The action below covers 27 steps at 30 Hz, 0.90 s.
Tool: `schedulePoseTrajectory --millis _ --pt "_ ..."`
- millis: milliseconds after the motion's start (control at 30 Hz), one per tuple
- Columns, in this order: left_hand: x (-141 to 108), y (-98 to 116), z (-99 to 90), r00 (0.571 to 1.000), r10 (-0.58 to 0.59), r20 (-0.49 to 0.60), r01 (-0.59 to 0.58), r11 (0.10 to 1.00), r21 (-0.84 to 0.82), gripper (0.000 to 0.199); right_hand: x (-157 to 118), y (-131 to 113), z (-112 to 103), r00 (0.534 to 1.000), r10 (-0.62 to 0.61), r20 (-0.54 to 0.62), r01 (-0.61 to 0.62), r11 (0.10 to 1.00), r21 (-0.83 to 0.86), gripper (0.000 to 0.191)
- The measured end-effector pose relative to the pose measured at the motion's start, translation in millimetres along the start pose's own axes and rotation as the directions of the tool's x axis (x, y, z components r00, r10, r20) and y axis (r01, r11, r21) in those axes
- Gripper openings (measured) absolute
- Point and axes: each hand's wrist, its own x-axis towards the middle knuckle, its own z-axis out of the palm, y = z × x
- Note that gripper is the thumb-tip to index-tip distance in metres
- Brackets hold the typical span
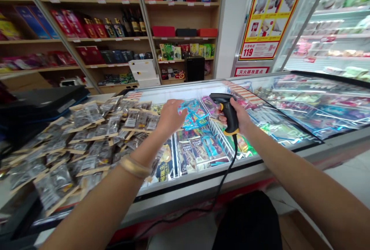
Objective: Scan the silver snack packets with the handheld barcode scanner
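Note:
My right hand (238,114) grips a black and yellow barcode scanner (230,116), its head facing left and its black cable (224,182) hanging down. To the left, my left hand (171,116) hovers over the glass-topped freezer (199,180), holding nothing visible, with thumb and fingers apart. Beyond its fingertips, blue ice cream packets (195,113) lie inside the freezer. Dark-wrapped ice creams (190,153) sit nearer, in a white wire basket (217,132). A pile of clear packets with tan cards (95,126) spreads left of my left hand.
Wooden shelves (182,3) with boxed bottles and small goods stand behind. White boxes (143,71) are stacked before them. A red and yellow poster (274,11) hangs right of the pillar. A lit display fridge (332,30) is at far right. Dark equipment (43,103) sits at left.

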Motion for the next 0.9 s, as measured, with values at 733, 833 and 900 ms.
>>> schedulePoseTrajectory --millis 733,833,900 --pt "24 78 119.9 0.968 -0.231 0.095 0.249 0.923 -0.293 0.033 -18 -7 -47 0.996 -0.045 -0.077 0.050 0.997 0.065 0.047" --pt "22 76 120.5 0.982 -0.184 0.030 0.178 0.881 -0.439 0.024 -21 -8 -44 0.998 -0.067 -0.008 0.067 0.996 0.054 0.049" --pt "21 75 121.9 0.984 -0.179 -0.001 0.153 0.843 -0.516 0.022 -23 -8 -42 0.996 -0.084 0.021 0.082 0.995 0.048 0.049"
